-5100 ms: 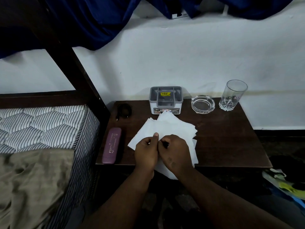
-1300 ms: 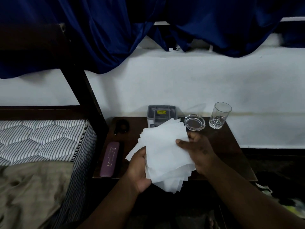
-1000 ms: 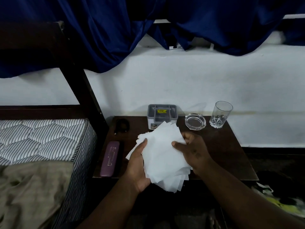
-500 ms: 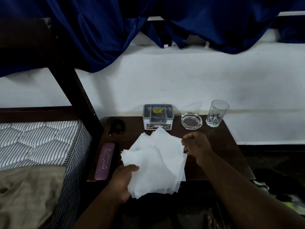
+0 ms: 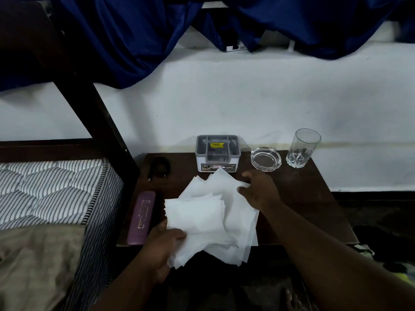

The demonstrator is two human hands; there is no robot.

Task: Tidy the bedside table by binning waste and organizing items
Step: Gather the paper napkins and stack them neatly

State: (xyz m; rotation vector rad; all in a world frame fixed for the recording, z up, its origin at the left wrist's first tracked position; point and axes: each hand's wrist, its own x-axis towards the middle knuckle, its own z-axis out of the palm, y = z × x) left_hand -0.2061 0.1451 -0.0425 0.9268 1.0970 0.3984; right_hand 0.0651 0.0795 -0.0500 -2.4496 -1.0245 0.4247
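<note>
Nearest, the left hand grips the near left corner of the stack of white tissues, with the thumb curled over the top sheet and the fingers beneath. The loosely fanned stack sits over the front edge of the desk near its middle, and its near corners hang past that edge. I cannot tell whether the sheets rest on the wood or are held just above it. At the stack's right edge the right hand pinches the sheets between thumb and curled fingers.

Just left of the tissues, a purple case lies along the desk's left edge, its near end at the front left corner. A coiled black cable lies farther back, near the back left corner. A grey-topped organiser box stands at the middle of the back edge, with a glass ashtray to its right and a drinking glass upright in the back right corner.

A striped mattress and a beige blanket lie left of the desk. A blue curtain hangs above the white wall.
</note>
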